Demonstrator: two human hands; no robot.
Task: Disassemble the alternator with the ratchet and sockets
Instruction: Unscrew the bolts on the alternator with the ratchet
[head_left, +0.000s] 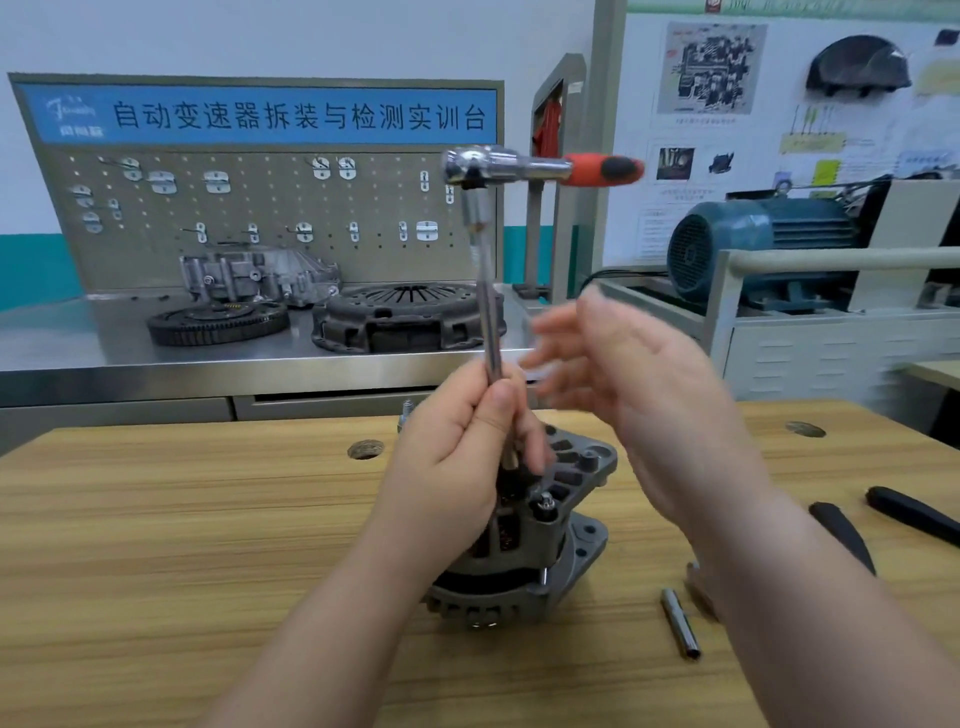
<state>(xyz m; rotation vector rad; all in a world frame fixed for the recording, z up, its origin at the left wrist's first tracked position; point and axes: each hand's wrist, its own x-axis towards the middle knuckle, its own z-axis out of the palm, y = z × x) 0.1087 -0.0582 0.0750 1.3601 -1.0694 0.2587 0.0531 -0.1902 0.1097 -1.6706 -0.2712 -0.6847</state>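
Note:
The grey alternator (558, 525) stands upright on the wooden bench (182, 519), partly hidden behind my left hand. A chrome ratchet (511, 165) with a red and black handle sits on top of a long vertical extension bar (488, 306) that reaches down onto the alternator. My left hand (462, 447) grips the lower part of the extension bar. Blurred, my right hand (639, 384) hovers just right of the bar with straight fingers and holds nothing. It does not touch the ratchet handle above it.
A loose chrome socket (680, 623) lies on the bench right of the alternator. Black-handled tools (914, 514) lie at the far right. Behind stand a steel bench with a clutch cover (410, 317), a flywheel (218, 322) and a pegboard (260, 208). A blue motor (753, 249) sits at right.

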